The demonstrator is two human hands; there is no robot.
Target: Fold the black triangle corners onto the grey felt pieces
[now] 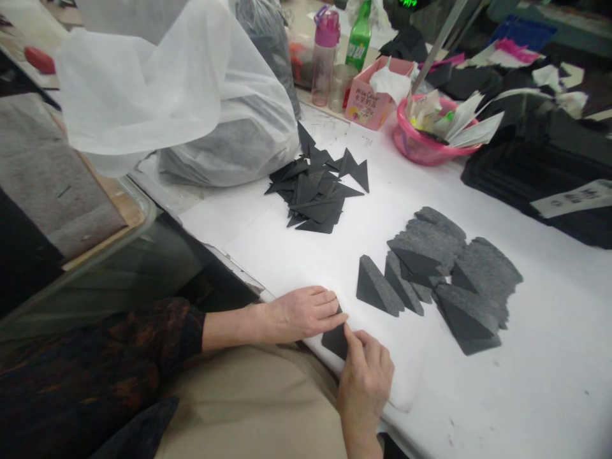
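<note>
A small black piece (335, 342) lies at the near edge of the white table (540, 408). My left hand (302, 313) rests on its top end with the fingers stretched out flat. At its right side, my right hand (367, 370) is curled, thumb and forefinger pinching its edge. To the right lie grey fuzzy pieces (492, 274) and several pieces with black, angular faces (466, 319). Farther back sits a loose heap of black triangular pieces (318, 191).
Behind the heap stands a white plastic bag (229, 127). Along the back are a pink bottle (326, 57), a green bottle (359, 38), a pink box (368, 102) and a pink basket (415, 146). Black stacked material (540, 172) fills the right back.
</note>
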